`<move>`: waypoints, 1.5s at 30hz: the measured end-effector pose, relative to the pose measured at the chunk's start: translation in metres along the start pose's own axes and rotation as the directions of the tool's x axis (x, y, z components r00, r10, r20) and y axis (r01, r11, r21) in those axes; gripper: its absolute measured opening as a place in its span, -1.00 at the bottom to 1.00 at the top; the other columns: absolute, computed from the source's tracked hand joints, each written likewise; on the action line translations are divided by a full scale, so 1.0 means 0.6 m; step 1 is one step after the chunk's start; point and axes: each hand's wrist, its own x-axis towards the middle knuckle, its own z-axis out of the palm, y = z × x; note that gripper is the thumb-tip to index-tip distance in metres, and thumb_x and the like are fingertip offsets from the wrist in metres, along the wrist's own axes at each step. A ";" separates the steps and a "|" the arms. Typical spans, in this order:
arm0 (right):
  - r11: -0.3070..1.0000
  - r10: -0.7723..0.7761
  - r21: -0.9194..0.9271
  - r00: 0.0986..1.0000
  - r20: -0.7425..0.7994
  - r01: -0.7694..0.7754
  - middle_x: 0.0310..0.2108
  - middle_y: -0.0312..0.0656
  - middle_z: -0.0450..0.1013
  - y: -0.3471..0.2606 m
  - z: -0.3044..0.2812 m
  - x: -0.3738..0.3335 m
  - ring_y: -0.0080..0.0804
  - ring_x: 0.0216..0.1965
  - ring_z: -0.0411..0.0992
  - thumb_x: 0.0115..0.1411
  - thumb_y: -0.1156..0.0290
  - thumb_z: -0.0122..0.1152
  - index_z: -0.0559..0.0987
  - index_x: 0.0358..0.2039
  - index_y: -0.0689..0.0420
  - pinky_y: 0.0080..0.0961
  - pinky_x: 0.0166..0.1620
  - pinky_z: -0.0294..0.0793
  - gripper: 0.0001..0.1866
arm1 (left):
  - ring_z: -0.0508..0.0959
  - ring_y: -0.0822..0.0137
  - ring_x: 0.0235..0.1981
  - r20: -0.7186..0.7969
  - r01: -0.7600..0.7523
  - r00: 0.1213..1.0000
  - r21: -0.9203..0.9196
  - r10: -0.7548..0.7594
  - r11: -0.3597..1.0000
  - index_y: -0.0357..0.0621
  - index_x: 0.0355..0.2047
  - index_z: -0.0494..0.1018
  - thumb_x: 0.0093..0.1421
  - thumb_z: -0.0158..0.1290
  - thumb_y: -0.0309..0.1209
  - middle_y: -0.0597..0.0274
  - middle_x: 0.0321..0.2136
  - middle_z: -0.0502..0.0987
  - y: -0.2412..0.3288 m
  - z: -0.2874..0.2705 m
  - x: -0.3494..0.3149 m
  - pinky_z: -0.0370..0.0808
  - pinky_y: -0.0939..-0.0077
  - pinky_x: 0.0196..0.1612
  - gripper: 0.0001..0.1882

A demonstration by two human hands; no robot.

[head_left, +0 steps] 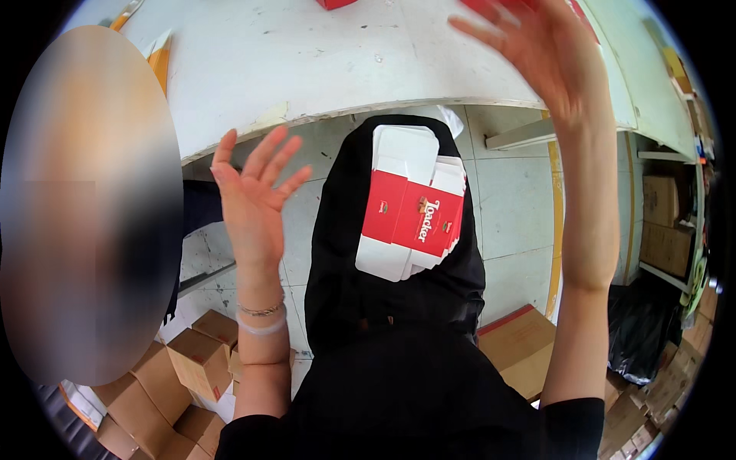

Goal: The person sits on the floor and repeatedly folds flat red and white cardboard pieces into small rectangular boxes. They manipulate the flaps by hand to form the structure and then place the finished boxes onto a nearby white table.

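A stack of flat, unfolded red-and-white cartons [418, 218] lies across my black-clad lap, its layers slightly fanned out on the right. My left hand [257, 195] is raised to the left of the stack, near the table's front edge. Its fingers are spread and nothing is in them. Over the table at the upper right, my right hand [544, 57] reaches out with fingers apart, somewhat blurred. Just behind its fingers is a red item [502, 8], cut off by the top of the picture; whether they touch cannot be told.
A white worktable [322, 69] stretches ahead, with another red piece [336, 3] at its far edge. Brown cardboard boxes [195, 360] stand at lower left, and another box [521, 345] sits right of my lap. A black plastic bag [644, 326] and shelves of boxes line the right. A blurred-out area covers the far left.
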 end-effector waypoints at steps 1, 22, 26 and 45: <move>0.934 -0.129 0.346 0.988 0.091 0.090 0.15 -0.03 0.32 -0.003 -0.024 0.027 -0.14 0.21 0.24 0.40 0.22 -0.18 0.43 0.05 0.18 -0.07 0.24 0.30 -0.62 | 0.50 0.19 0.00 -0.077 -0.016 0.997 0.032 0.019 0.999 -0.10 0.27 -0.05 0.39 -0.16 -0.10 -0.05 0.05 0.40 0.000 -0.013 0.009 0.50 0.32 0.00 -0.41; 0.104 -0.249 -0.952 0.934 0.257 0.289 -0.25 -0.08 0.46 -0.013 0.290 -0.186 -0.03 -0.10 0.36 0.11 0.36 0.24 0.53 -0.35 0.19 -0.14 0.07 0.19 -0.83 | 0.41 -0.02 0.10 0.470 -0.495 0.850 0.556 0.239 0.668 -0.35 0.31 -0.04 -0.03 0.31 -0.42 -0.13 0.16 0.27 -0.023 0.062 -0.114 0.44 0.25 0.07 -0.01; 0.171 -0.584 -0.964 0.809 0.068 0.205 0.05 -0.01 0.37 0.023 0.260 -0.182 0.03 0.17 0.23 0.27 0.14 0.05 0.45 -0.02 0.22 -0.05 0.22 0.11 -0.57 | 0.37 0.18 0.13 0.417 -0.105 0.909 0.222 0.003 0.969 -0.20 0.36 -0.17 0.05 0.28 -0.43 0.00 0.15 0.28 0.024 0.053 -0.103 0.38 0.35 0.12 0.02; 0.984 -0.168 -0.122 0.876 -0.452 0.126 0.02 0.03 0.42 0.072 0.230 -0.147 -0.20 0.08 0.35 0.34 0.11 -0.07 0.46 0.01 0.26 -0.25 0.14 0.31 -0.54 | 0.51 0.05 -0.24 0.584 -0.359 0.812 0.500 -0.001 0.788 -0.05 -0.12 0.32 -0.09 0.37 -0.35 0.12 -0.19 0.41 0.020 0.018 -0.078 0.47 0.38 -0.19 -0.44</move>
